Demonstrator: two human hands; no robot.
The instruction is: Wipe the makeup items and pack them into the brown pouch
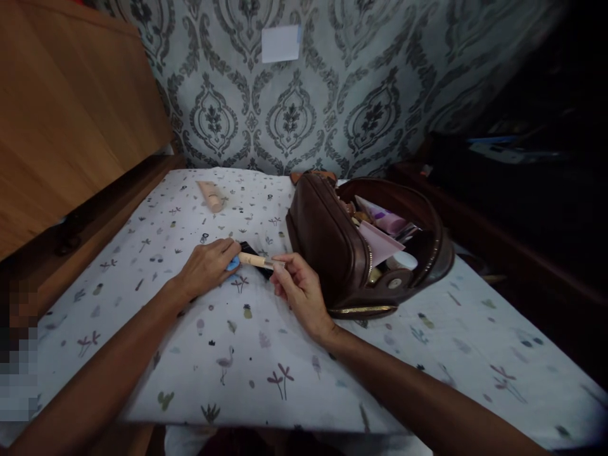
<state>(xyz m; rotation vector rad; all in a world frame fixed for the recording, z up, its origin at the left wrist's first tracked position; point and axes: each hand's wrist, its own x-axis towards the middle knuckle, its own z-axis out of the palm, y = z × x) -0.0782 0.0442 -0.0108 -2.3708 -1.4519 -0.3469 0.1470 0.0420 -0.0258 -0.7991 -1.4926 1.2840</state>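
Observation:
My right hand (pixel 301 291) pinches the clear end of a slim beige cosmetic tube (pixel 254 259), which looks like a concealer. The tube lies sideways, its other end reaching the fingers of my left hand (pixel 209 266). That hand is closed over a small blue item (pixel 232 263), mostly hidden by the fingers; its kind does not show. Under the tube, a flat black object (pixel 260 271) rests on the cloth. Just right of my right hand stands an open brown makeup bag (pixel 327 247), holding a pink-and-purple tube (pixel 387 216) and a pink flat item (pixel 380 244).
A beige squeeze tube (pixel 210 197) lies at the back left on the printed white cloth (pixel 256 361). Wooden furniture (pixel 76 107) borders the left side. Behind is a patterned wall (pixel 289 120) with a white card (pixel 280 44). The right side is dark.

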